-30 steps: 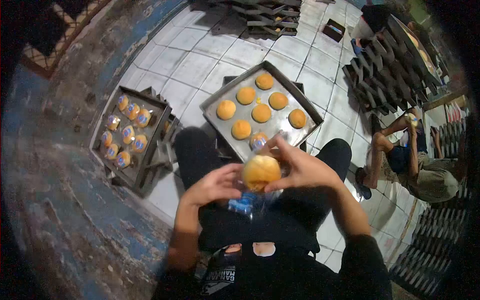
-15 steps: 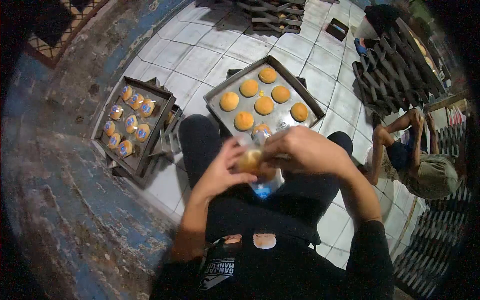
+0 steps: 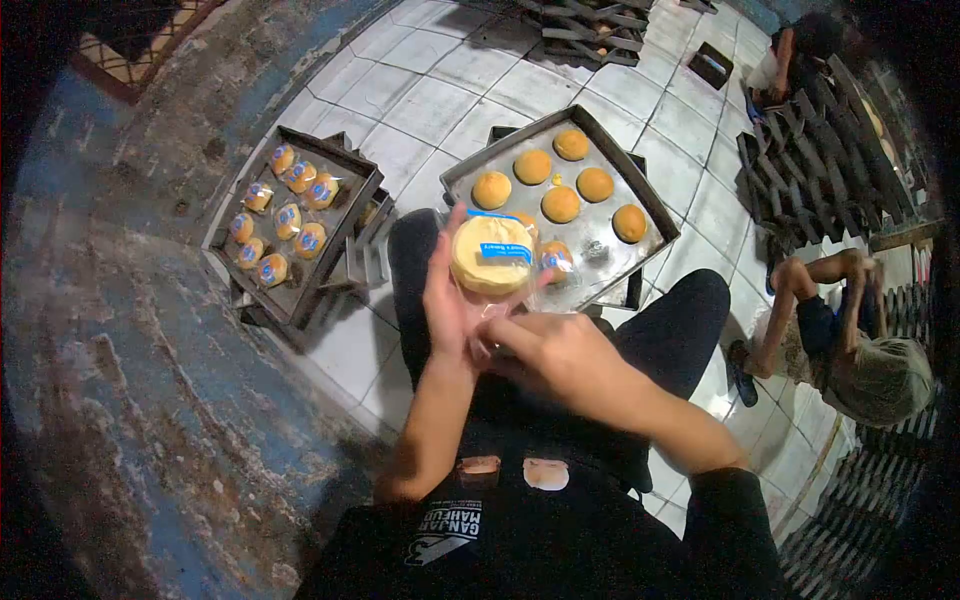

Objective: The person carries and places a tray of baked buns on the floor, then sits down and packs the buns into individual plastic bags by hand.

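Observation:
A pale round bun (image 3: 491, 254) in a clear plastic wrapper with a blue printed label lies on my left hand (image 3: 446, 300), whose palm and fingers support it from below and the left. My right hand (image 3: 555, 352) is closed on the gathered lower end of the wrapper, just below the bun. Beyond my hands, a metal tray (image 3: 655, 205) bears several golden unwrapped buns (image 3: 560, 204). A wrapped bun (image 3: 556, 260) with a blue label sits at the tray's near side, right of the bun that I hold.
At the left, a second tray (image 3: 368, 178) holds several wrapped buns (image 3: 310, 239). Stacked dark trays (image 3: 800, 165) stand at the right, near a seated person (image 3: 850, 350). Another tray stack (image 3: 590, 30) and a small dark box (image 3: 710, 64) are on the tiled floor (image 3: 425, 100).
The bun has turned, and its pale face with the blue label now shows. My left hand has moved under it, and my right hand has moved down to the wrapper's end.

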Tool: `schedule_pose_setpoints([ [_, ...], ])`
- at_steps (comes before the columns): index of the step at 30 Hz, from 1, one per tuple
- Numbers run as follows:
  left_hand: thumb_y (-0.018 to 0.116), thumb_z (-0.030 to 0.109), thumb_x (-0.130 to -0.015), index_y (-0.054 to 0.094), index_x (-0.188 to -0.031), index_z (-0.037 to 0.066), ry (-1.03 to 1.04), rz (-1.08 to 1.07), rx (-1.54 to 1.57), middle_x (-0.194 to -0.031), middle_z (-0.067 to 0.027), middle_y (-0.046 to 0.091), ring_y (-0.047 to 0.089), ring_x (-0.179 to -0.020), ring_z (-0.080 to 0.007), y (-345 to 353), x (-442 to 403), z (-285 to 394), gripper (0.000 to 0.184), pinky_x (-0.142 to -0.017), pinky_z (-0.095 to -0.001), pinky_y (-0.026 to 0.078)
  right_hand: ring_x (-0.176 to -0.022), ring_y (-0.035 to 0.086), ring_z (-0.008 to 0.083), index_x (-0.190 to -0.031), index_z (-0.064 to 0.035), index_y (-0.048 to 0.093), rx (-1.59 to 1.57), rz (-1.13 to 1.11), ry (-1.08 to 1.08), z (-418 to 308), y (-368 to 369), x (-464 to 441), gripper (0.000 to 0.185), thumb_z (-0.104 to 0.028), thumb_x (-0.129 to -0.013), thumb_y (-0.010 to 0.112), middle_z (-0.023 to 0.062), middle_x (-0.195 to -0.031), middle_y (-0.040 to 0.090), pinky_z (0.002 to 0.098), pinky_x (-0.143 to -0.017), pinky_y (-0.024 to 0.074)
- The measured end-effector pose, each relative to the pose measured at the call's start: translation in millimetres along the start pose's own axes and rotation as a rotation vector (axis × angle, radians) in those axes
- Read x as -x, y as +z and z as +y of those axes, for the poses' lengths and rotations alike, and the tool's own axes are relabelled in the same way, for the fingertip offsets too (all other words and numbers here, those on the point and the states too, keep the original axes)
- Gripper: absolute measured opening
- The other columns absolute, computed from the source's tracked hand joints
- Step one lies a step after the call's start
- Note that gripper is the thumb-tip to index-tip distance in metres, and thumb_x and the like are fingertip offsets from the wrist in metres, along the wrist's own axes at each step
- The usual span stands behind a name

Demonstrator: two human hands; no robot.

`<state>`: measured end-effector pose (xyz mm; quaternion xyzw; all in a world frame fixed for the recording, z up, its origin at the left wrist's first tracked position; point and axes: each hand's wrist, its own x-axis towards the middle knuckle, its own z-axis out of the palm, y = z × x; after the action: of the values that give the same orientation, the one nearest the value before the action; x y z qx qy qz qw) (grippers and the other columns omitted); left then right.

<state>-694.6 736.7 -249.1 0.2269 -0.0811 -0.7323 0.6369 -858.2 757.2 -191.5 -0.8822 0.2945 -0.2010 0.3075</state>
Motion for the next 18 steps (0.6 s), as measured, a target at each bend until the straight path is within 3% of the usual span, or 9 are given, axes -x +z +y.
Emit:
schedule_pose_setpoints([
  [5, 0.047, 0.051, -0.109, 0.039, -0.159, 0.024, 0.054, 0.077, 0.03, -0.144, -0.0184, 0.06, 0.058, -0.134, -0.0434, -9, -2, 4, 0.057, -0.107, -0.076, 0.045, -0.076, 0.071, 0.0372, -0.099, -0.0042, 0.055, -0.011, 0.139, -0.098, -4, 7, -5, 0.019, -0.017, -0.096, 0.069, 0.0147, -0.08, 0.069, 0.0479, -0.068, 0.0566],
  [6, 0.048, 0.054, -0.109, 0.041, -0.158, 0.022, 0.083, 0.075, -0.038, -0.149, -0.0209, 0.055, 0.048, -0.141, -0.0521, -15, -2, 6, 0.059, -0.109, -0.0771, 0.042, -0.075, 0.071, 0.0361, -0.099, -0.0044, 0.056, -0.299, -0.046, -0.09, -7, -4, -4, 0.021, -0.016, -0.094, 0.073, 0.0133, -0.08, 0.069, 0.0463, -0.068, 0.0558],
  [8, 0.047, 0.054, -0.109, 0.042, -0.157, 0.022, 0.083, 0.076, 0.017, -0.149, -0.0211, 0.056, 0.048, -0.141, -0.0521, -27, 2, 17, 0.059, -0.109, -0.077, 0.043, -0.075, 0.072, 0.0287, -0.098, -0.005, 0.058, -0.774, -0.325, -0.124, -4, -16, 2, 0.027, -0.015, -0.09, 0.081, 0.0093, -0.082, 0.072, 0.0397, -0.066, 0.0535],
  [9, 0.047, 0.054, -0.109, 0.044, -0.156, 0.021, 0.08, 0.072, 0.072, -0.148, -0.0213, 0.056, 0.049, -0.141, -0.052, -32, 5, 25, 0.058, -0.109, -0.077, 0.043, -0.077, 0.074, 0.0231, -0.103, -0.0045, 0.064, -0.815, -0.441, -0.11, -1, -26, 5, 0.026, -0.015, -0.089, 0.083, 0.0078, -0.085, 0.074, 0.0357, -0.067, 0.0536],
  [11, 0.047, 0.057, -0.108, 0.049, -0.153, 0.021, 0.11, 0.101, 0.088, -0.149, -0.022, 0.056, 0.05, -0.14, -0.052, -38, 14, 40, 0.058, -0.107, -0.0776, 0.044, -0.075, 0.073, 0.0203, -0.109, -0.0056, 0.069, -0.809, -0.113, -0.048, 15, -26, 8, 0.029, -0.015, -0.087, 0.085, 0.0067, -0.084, 0.074, 0.0329, -0.067, 0.0539],
  [13, 0.046, 0.06, -0.107, 0.055, -0.149, 0.019, 0.087, -0.001, 0.251, -0.149, -0.0222, 0.056, 0.05, -0.139, -0.0522, -49, 25, 48, 0.06, -0.106, -0.0729, 0.048, -0.098, 0.069, 0.0277, -0.111, -0.0051, 0.072, -0.149, 0.255, 0.009, 15, -9, -18, 0.032, -0.014, -0.083, 0.085, 0.0103, -0.107, 0.071, 0.038, -0.089, 0.0541],
  [15, 0.047, 0.062, -0.105, 0.058, -0.147, 0.018, 0.037, -0.042, 0.302, -0.15, -0.0221, 0.056, 0.051, -0.139, -0.0466, -58, 39, 51, 0.061, -0.108, -0.0659, 0.049, -0.108, 0.065, 0.031, -0.109, -0.0055, 0.074, -0.167, 0.374, -0.066, 18, 31, -47, 0.028, -0.012, -0.084, 0.083, 0.0114, -0.117, 0.069, 0.0409, -0.097, 0.0512],
  [17, 0.043, 0.069, -0.104, 0.051, -0.151, 0.017, 0.029, 0.14, 0.343, -0.145, -0.0177, 0.06, 0.056, -0.137, -0.0366, -52, 59, 51, 0.071, -0.106, -0.0563, 0.051, -0.108, 0.066, 0.031, -0.108, -0.0046, 0.074, -0.272, 0.36, -0.127, 21, 35, -57, 0.026, -0.01, -0.084, 0.082, 0.0113, -0.117, 0.07, 0.0401, -0.096, 0.0521],
  [18, 0.046, 0.06, -0.107, 0.052, -0.15, 0.012, 0.062, -0.03, 0.159, -0.145, -0.0157, 0.061, 0.059, -0.134, -0.0312, -55, 72, 51, 0.065, -0.109, -0.0528, 0.049, -0.108, 0.067, 0.031, -0.107, -0.0038, 0.074, -0.374, 0.342, -0.189, 21, 37, -65, 0.023, -0.007, -0.085, 0.081, 0.0113, -0.116, 0.071, 0.0393, -0.095, 0.0529],
])
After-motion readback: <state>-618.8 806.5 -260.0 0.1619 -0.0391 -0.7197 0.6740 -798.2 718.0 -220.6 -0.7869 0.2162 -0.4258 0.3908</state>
